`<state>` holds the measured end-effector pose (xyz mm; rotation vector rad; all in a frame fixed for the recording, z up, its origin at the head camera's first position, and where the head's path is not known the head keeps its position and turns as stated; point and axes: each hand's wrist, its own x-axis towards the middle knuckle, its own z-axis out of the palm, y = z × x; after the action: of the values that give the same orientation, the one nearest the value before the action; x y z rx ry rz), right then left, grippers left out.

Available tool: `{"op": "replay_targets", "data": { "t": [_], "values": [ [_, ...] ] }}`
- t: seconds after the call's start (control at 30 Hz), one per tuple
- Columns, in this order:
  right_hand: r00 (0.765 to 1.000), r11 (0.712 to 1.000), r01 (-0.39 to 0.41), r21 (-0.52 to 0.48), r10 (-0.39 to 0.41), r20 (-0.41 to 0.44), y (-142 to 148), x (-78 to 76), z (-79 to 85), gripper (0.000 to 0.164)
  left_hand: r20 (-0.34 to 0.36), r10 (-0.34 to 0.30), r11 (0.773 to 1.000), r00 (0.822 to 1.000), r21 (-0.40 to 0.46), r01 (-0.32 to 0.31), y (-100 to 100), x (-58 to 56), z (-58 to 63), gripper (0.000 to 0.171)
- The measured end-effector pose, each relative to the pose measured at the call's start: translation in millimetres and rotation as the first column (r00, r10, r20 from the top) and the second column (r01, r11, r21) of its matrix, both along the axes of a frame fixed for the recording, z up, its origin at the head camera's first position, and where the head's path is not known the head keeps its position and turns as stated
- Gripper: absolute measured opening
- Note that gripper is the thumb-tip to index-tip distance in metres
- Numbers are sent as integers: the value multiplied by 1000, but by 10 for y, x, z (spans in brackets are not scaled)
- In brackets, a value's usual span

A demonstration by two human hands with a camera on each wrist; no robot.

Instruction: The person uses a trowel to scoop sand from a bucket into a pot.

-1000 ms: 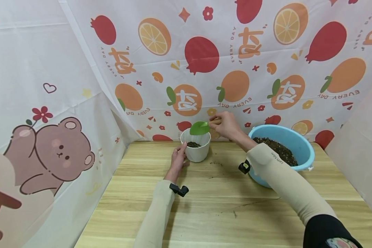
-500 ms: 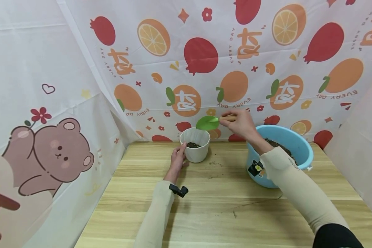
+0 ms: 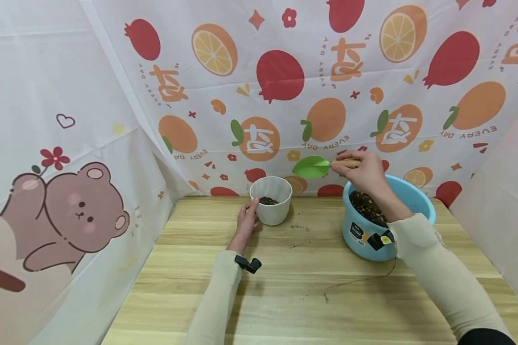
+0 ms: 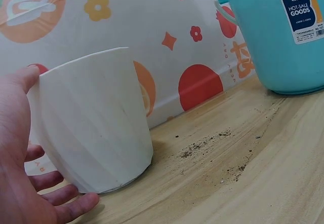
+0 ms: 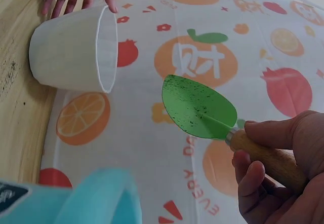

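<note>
My left hand (image 3: 246,220) rests against the left side of a white fluted plant pot (image 3: 278,215), which stands upright with dark soil (image 3: 267,201) low inside. In the left wrist view, the thumb touches the pot's rim and the loosely spread fingers (image 4: 61,196) lie by its base. My right hand (image 3: 364,172) grips the wooden handle (image 5: 268,158) of a small trowel, raised between the pot and a blue bucket (image 3: 414,191). The trowel's green blade (image 5: 195,107) points left and carries only specks of soil. Dark soil (image 3: 367,208) lies in the bucket, partly hidden by the right arm.
Soil crumbs (image 4: 202,145) are scattered on the wooden table (image 3: 285,297) between pot and bucket. A fruit-printed cloth (image 3: 224,105) hangs right behind both containers. Another cloth with a bear print (image 3: 86,211) closes off the left side.
My right hand has drawn the trowel away from over the pot, rightward toward the bucket, and slightly up. The left hand and the pot have stayed put.
</note>
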<state>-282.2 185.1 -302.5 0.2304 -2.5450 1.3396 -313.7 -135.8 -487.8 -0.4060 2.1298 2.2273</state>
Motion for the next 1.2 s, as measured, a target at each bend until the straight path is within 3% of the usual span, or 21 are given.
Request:
{"op": "replay_targets", "data": {
  "t": [0.63, 1.2],
  "values": [
    [987, 988, 156, 18, -157, 44, 638, 296, 91, 61, 2, -4, 1000, 1000, 19, 4, -16, -34, -21, 73],
    [976, 982, 186, 35, -189, 110, 915, 500, 127, 63, 4, -13, 1000, 1000, 28, 12, -19, -36, -25, 79]
  ]
}}
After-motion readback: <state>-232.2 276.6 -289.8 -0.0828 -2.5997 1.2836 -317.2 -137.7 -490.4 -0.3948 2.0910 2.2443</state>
